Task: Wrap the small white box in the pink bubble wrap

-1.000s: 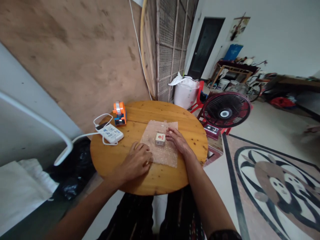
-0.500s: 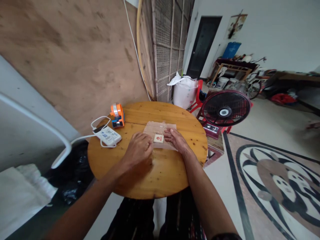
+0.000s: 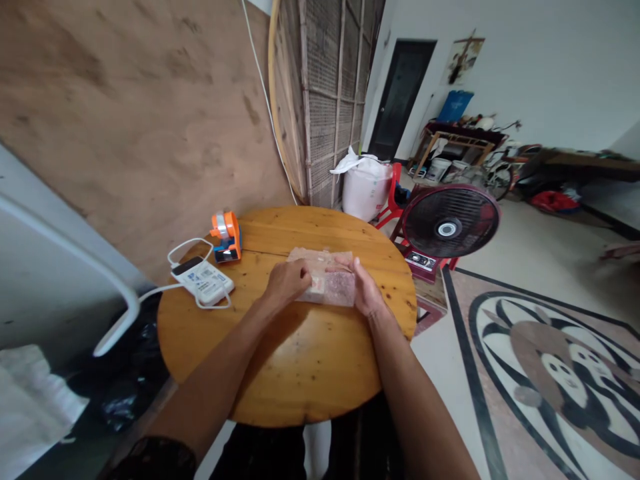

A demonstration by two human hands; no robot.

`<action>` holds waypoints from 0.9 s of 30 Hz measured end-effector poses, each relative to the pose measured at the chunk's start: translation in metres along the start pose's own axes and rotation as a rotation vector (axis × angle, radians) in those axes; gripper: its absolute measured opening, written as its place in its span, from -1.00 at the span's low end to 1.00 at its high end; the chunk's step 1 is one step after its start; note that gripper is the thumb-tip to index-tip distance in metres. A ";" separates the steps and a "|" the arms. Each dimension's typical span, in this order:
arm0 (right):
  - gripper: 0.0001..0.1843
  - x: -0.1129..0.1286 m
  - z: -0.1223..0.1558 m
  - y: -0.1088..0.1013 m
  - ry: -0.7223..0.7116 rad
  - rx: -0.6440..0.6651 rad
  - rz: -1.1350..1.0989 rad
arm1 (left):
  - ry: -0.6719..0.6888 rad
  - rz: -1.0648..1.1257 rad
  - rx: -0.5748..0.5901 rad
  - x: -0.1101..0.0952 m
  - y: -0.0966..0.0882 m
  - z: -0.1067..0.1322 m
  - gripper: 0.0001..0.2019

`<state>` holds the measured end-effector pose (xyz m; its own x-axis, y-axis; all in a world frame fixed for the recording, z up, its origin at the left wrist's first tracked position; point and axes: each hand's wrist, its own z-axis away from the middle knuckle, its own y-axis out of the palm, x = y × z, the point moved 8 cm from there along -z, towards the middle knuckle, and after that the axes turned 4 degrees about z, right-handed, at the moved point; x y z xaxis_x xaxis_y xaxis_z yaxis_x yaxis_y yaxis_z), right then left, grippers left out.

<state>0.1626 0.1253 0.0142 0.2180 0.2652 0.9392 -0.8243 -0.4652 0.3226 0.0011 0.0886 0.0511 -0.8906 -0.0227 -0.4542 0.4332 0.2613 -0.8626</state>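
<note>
A sheet of clear bubble wrap (image 3: 338, 291) lies on the round wooden table (image 3: 300, 363) between my hands. Under a layer of the wrap shows a small white box with red print (image 3: 317, 285), its outline blurred by the plastic. My left hand (image 3: 287, 280) is closed at the left side of the wrap, fingers curled in on its edge beside the box. At the right edge is my right hand (image 3: 367, 288), its fingers stretched leftward across the wrap and the thumb raised. Part of the wrap is hidden behind both hands.
On the table's left are a white power bank with a cable (image 3: 207, 280) and an orange and blue tape dispenser (image 3: 227, 235). A dark red fan (image 3: 447, 229) stands beyond the right edge. A white sack (image 3: 367, 187) and red chair (image 3: 393, 200) are behind.
The box lay uncovered on the wrap; a layer of wrap now covers it. My left hand has moved in to the wrap's edge, and my right hand has shifted slightly right and down.
</note>
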 end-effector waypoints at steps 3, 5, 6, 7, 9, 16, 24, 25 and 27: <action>-0.34 0.002 0.000 0.001 -0.059 0.015 0.073 | -0.020 0.028 -0.023 0.003 0.002 0.004 -0.84; -0.35 -0.001 -0.001 0.000 -0.051 0.000 0.161 | -0.017 0.041 -0.045 0.004 0.001 0.005 -0.85; -0.37 -0.004 -0.002 -0.001 -0.038 -0.019 0.194 | -0.011 0.051 -0.052 0.004 0.001 0.005 -0.85; -0.41 -0.007 -0.003 -0.003 -0.024 -0.043 0.216 | -0.005 0.066 -0.056 0.004 0.001 0.005 -0.85; -0.49 -0.011 -0.005 -0.006 -0.006 -0.082 0.231 | -0.008 0.109 -0.054 0.006 0.001 0.004 -0.85; -0.59 -0.016 -0.009 -0.011 -0.008 -0.121 0.292 | 0.020 0.305 -0.040 0.011 -0.001 0.004 -0.81; -0.59 -0.021 -0.012 -0.014 0.008 -0.140 0.287 | 0.094 0.440 0.055 0.004 0.009 0.003 -0.80; -0.59 -0.022 -0.013 -0.015 0.011 -0.140 0.289 | 0.099 0.471 0.062 0.004 0.012 0.002 -0.82; -0.59 -0.022 -0.013 -0.017 0.008 -0.150 0.299 | 0.102 0.519 0.067 0.005 0.016 0.002 -0.84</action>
<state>0.1647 0.1380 -0.0137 -0.0491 0.1425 0.9886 -0.9188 -0.3946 0.0112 0.0041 0.0911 0.0352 -0.5646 0.1879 -0.8037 0.8252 0.1507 -0.5444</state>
